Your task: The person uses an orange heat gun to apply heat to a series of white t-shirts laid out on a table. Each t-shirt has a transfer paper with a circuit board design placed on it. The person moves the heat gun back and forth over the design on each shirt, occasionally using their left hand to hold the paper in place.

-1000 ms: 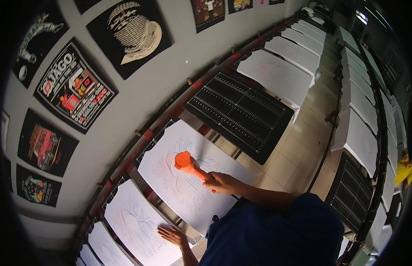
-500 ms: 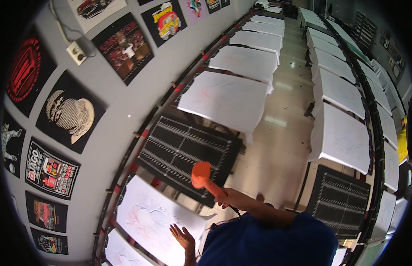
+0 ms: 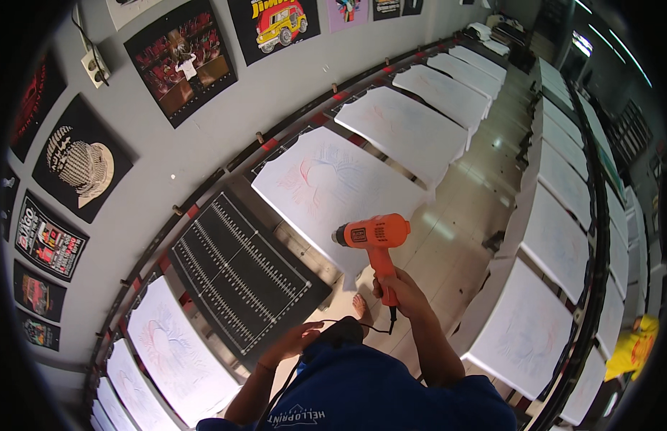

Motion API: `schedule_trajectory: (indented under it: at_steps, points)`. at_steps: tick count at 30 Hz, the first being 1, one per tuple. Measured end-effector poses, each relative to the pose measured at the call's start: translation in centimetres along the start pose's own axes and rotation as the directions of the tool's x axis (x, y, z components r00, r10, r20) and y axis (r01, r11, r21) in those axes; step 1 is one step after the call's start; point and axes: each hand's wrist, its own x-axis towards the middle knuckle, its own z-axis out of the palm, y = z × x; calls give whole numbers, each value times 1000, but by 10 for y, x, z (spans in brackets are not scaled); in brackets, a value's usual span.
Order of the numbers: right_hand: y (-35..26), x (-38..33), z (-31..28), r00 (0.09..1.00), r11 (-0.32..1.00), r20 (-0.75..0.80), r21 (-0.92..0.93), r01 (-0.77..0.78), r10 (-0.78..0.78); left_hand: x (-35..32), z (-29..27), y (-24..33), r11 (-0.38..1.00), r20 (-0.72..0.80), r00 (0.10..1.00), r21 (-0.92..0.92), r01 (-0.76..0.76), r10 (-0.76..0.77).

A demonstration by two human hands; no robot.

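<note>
Tool position: from where I stand, the orange heat gun (image 3: 388, 231) is in the air, body roughly level, black nozzle (image 3: 340, 235) aimed to the person's left. In view it overlaps the near part of a white cloth (image 3: 380, 188); its height above that cloth cannot be judged. A black board (image 3: 226, 266) lies to its left.

Right hand: the right hand (image 3: 405, 291) is wrapped around the gun's handle. The grip looks sound; keep the wrist straight so the nozzle can be aimed without tipping.

Left hand: the left hand (image 3: 294, 340) is low, beside the near end of the black board. The cord passes close by; I cannot tell whether the fingers are closed on it or parted.

Cord: the black cord (image 3: 393, 315) drops from the handle and loops toward the blue shirt (image 3: 366, 395). Allow slack, and keep the loop off the red and blue print (image 3: 306, 172), which it could smudge.

Handling: treat the nozzle as hot; whether the gun is running cannot be seen. Hold it clear of the cloth, the left hand and the bare foot (image 3: 359, 304) below. Over cloth, sweep evenly; dwelling could scorch it.
</note>
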Motion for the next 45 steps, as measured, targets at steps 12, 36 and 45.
schedule_trajectory:
  at_steps: [12, 36, 45]
  points:
    - [-197, 198, -72, 995, 787, -3, -611, -83, 102, 114, -98, 272, 336, 379, 97, -637, -694, 920]
    - [-204, 521, -15, 819, 694, 387, -719, -21, 425, 135, 1, 247, 586, -996, -83, 61, -808, -11]
    - [-191, 506, 3, 799, 680, 403, -733, -10, 446, 91, 52, 90, 520, -737, -162, -287, -805, -657]
